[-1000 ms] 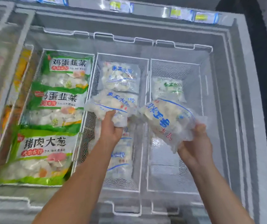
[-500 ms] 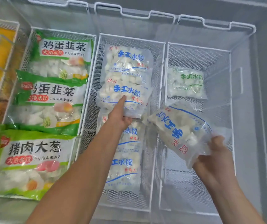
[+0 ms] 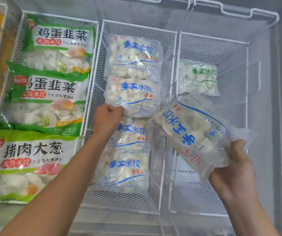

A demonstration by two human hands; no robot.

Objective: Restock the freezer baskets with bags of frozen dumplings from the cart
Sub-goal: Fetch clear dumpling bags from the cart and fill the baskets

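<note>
Left hand [image 3: 108, 117] pinches the clear blue-print dumpling bag [image 3: 133, 96] lying in the middle white wire basket [image 3: 137, 26]; right hand [image 3: 233, 165] grips another lumpy, probably slick bag [image 3: 193, 133] by its edge above the right basket [image 3: 213, 40], so support underneath.

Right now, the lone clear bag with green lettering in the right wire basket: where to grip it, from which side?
Take the clear green-lettered dumpling bag by its near short edge, coming from above and the front. It lies flat on the far floor of the right white wire basket, whose walls block a side approach. The right hand holds a blue-lettered bag above that path.
</note>
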